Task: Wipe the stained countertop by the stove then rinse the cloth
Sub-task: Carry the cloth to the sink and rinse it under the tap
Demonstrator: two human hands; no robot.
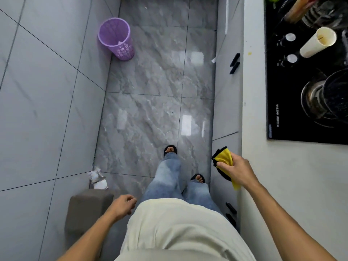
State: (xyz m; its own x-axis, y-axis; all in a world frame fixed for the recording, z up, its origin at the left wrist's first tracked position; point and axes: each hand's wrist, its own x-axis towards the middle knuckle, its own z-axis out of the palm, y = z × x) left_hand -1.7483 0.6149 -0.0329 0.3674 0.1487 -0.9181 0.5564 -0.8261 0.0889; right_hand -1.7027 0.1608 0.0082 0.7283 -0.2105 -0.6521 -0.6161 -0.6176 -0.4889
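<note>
My right hand (236, 169) grips a yellow cloth with black trim (223, 159), bunched, held just off the front edge of the white countertop (282, 176). A black glass stove (293, 102) is set into the countertop farther ahead on the right. A small yellowish stain (249, 53) shows on the narrow counter strip beside the stove. My left hand (123, 204) hangs loosely curled at my left side and holds nothing.
A dark pot (337, 95) and a cream cylinder (318, 42) stand on the stove. A purple mesh bin (115, 38) sits on the grey floor by the left wall. Crumpled paper (98, 178) and a grey-brown stool (87, 211) lie at lower left. Black cabinet handles (235, 63) project on the right.
</note>
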